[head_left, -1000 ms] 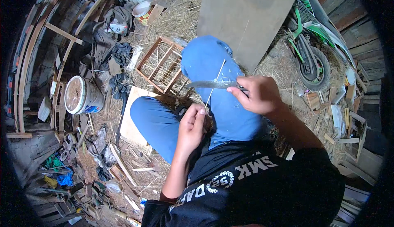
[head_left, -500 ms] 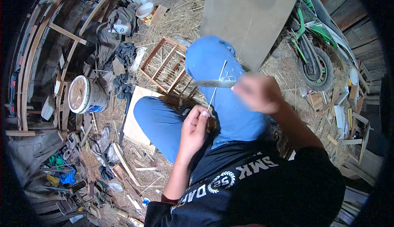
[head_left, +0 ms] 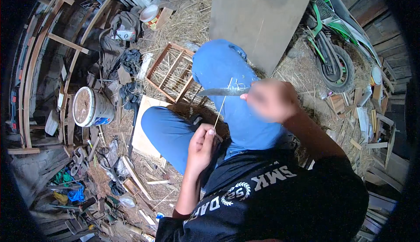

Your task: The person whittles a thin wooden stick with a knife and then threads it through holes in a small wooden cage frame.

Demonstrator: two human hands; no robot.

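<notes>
My left hand (head_left: 202, 145) pinches the near end of a thin pale stick (head_left: 220, 111), which slants up and away over my blue-trousered thigh. A knife (head_left: 224, 92) is gripped in my right hand (head_left: 271, 100), its blade pointing left and lying across the stick near the stick's far end. The blade rests just above the trouser cloth. Thin pale shavings (head_left: 238, 85) lie on the leg beside the blade. The fingers of my right hand are blurred, and its handle is hidden inside the fist.
A wooden slatted frame (head_left: 171, 73) stands left of my knee, and a light board (head_left: 144, 137) lies under my other leg. A white bucket (head_left: 90, 107) stands further left. Ahead is a large flat panel (head_left: 258, 23); a green-and-white motorbike (head_left: 334, 45) is at the right. Straw and wood scraps cover the floor.
My left hand has moved back toward me and slightly left, drawing the stick along under the blade, so less of it shows beyond the knife. The right hand has barely moved.
</notes>
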